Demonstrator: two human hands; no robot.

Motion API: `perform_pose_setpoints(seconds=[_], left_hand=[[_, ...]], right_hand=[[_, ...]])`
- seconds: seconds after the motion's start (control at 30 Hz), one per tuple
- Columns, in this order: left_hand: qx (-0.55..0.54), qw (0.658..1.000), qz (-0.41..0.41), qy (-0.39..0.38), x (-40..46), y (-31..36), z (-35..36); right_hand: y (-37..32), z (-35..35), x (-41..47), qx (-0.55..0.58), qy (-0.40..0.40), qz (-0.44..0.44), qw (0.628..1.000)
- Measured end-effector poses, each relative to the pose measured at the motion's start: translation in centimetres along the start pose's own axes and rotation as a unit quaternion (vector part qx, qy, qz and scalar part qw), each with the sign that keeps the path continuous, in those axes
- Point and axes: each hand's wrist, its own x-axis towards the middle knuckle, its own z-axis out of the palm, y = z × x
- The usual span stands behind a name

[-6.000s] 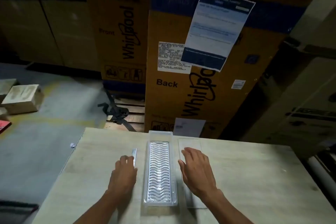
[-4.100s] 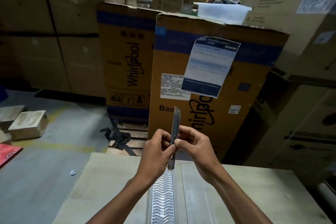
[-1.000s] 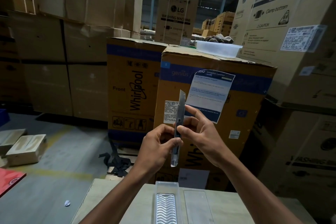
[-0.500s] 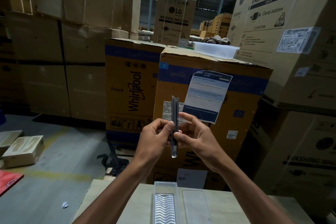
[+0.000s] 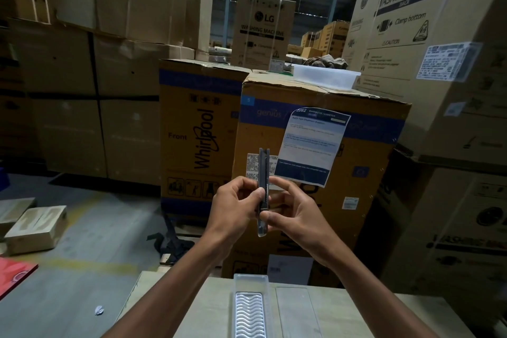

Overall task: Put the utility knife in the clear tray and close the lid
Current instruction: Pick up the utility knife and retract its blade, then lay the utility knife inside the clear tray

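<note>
Grey utility knife (image 5: 263,181) upright | pinched between left hand (image 5: 235,204) and right hand (image 5: 295,210) fingers

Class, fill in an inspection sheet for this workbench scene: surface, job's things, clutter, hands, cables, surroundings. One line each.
Surface: pale wooden table, only its far end in view.
Job's things: utility knife held upright above the table; clear tray open, ribbed insert inside; lid flat beside the tray, on its right.
Clutter: nothing seen on the table.
Hands: left hand and right hand both pinch the knife.
Cables: nothing seen; a dark strap lies on the floor.
Surroundings: stacked appliance cartons, small boxes on the floor.
</note>
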Motion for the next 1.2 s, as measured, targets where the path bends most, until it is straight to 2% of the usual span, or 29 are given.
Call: perform_pose_setpoints(seconds=[0.13, 0.27, 0.37, 0.47, 0.77, 0.9, 1.03, 1.2], left_hand=[[0.008, 1.000, -0.009, 0.004, 0.0, -0.4, 0.1], [0.021, 1.000, -0.016, 0.009, -0.4, -0.9, 0.4], [0.023, 0.999, -0.022, 0.010, -0.9, -1.3, 0.8], [0.036, 0.999, -0.029, 0.022, -1.4, -2.0, 0.9], [0.066, 0.995, -0.065, 0.030, -2.8, -4.4, 1.4], [0.117, 0.992, -0.042, 0.028, -3.2, -5.1, 1.3], [0.277, 0.957, 0.050, 0.068, -3.6, -6.3, 0.1], [0.456, 0.867, 0.166, 0.108, -3.9, -6.6, -2.7]], right_hand=[[0.4, 0.3, -0.8, -0.089, 0.015, -0.018, 0.996], [0.8, 1.9, -2.1, -0.148, 0.129, -0.075, 0.978], [1.4, 2.9, -3.0, -0.226, 0.168, -0.119, 0.952], [2.2, 3.5, -3.6, -0.286, 0.167, -0.124, 0.935], [4.2, 4.7, -4.9, -0.309, 0.158, -0.084, 0.934], [5.1, 5.0, -5.0, -0.312, 0.161, -0.069, 0.934], [6.8, 5.2, -5.4, -0.318, 0.158, -0.043, 0.934], [10.5, 5.9, -6.4, -0.322, 0.136, 0.019, 0.937]])
